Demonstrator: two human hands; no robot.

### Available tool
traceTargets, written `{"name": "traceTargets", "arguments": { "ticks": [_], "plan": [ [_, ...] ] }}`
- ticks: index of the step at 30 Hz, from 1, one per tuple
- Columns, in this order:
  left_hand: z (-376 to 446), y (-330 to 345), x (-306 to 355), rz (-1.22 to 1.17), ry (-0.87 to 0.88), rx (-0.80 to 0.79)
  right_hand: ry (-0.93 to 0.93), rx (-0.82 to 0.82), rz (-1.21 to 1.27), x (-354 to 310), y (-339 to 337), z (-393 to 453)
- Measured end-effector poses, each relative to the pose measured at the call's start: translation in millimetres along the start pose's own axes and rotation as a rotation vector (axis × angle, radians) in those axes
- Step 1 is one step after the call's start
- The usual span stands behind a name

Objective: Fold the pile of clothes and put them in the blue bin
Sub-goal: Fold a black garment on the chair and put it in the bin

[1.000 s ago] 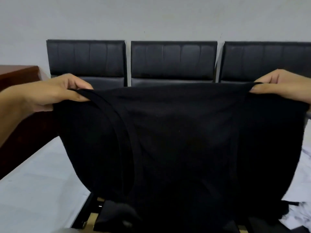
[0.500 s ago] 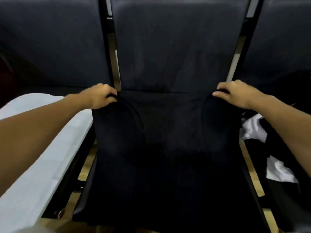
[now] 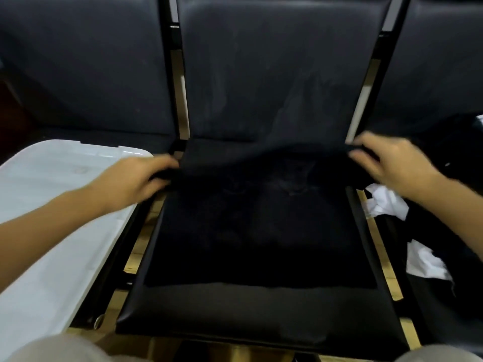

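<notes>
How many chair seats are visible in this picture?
3. The middle seat lies under the black garment; the left seat holds the white lid; the right seat holds clothes. More may be out of frame.

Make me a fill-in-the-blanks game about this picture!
1. Both hands hold a ____ garment.
2. The garment lies on the ____ seat.
3. The white lid is on the ____ side.
4. The left hand and right hand grip the garment's ____ edge.

Missing words: black; middle; left; far
</notes>
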State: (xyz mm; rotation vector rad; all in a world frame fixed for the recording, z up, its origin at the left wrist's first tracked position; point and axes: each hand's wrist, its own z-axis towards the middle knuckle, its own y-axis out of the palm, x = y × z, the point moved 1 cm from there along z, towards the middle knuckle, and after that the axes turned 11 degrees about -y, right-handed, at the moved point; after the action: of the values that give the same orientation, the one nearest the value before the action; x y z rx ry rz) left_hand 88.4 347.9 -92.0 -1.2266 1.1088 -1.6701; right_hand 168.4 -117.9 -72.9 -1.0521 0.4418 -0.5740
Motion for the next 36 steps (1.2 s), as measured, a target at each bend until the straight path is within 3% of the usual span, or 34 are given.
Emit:
{"name": "traceTargets", "arguments": {
  "ticks": [2, 4, 5, 6, 10, 12, 15, 17, 21, 25, 28, 31, 36],
  "plan": [
    [-35, 12, 0, 0.099, 0.045, -0.237, -0.057, -0.196, -0.013, -24, 4, -41],
    [-64, 30, -2, 0.229, 0.041, -0.576, -0.033, -0.588, -0.021, -47, 12, -81],
    [-77, 37, -2, 0.275, 0.022, -0.674, 0.006, -0.732, -0.050, -55, 14, -97],
    [-87, 44, -2, 0.282, 0.002, -0.697, 0.035, -0.771, -0.072, -62, 13, -106],
    [-98, 63, 9, 0.320, 0.006, -0.613, 0.134, -0.598, -0.075, -111, 29, -86],
    [-90, 63, 20, 0.442, 0.063, -0.516, 0.100, -0.523, 0.012, -149, 54, -63],
    [-80, 61, 39, 0.635, 0.084, -0.516, 0.058, -0.492, 0.136, -213, 95, -25],
    [-78, 55, 53, 0.505, 0.097, -0.416, 0.119, -0.443, 0.266, -251, 114, -1],
    [-85, 31, 75, -0.080, 0.016, -0.188, 0.385, -0.176, 0.561, -294, 113, 31],
    [-92, 18, 74, -0.611, -0.200, -0.359, 0.493, -0.025, 0.683, -288, 93, 28],
    [-86, 34, 55, -0.462, -0.269, -0.422, 0.619, 0.115, 0.924, -267, 70, 14],
    [-59, 47, 59, -0.295, -0.278, -0.289, 0.713, 0.200, 1.081, -232, 54, -6],
    [41, 44, 120, -0.339, -0.155, 0.009, 0.930, 0.324, 0.955, -158, 40, -47]
  ]
}}
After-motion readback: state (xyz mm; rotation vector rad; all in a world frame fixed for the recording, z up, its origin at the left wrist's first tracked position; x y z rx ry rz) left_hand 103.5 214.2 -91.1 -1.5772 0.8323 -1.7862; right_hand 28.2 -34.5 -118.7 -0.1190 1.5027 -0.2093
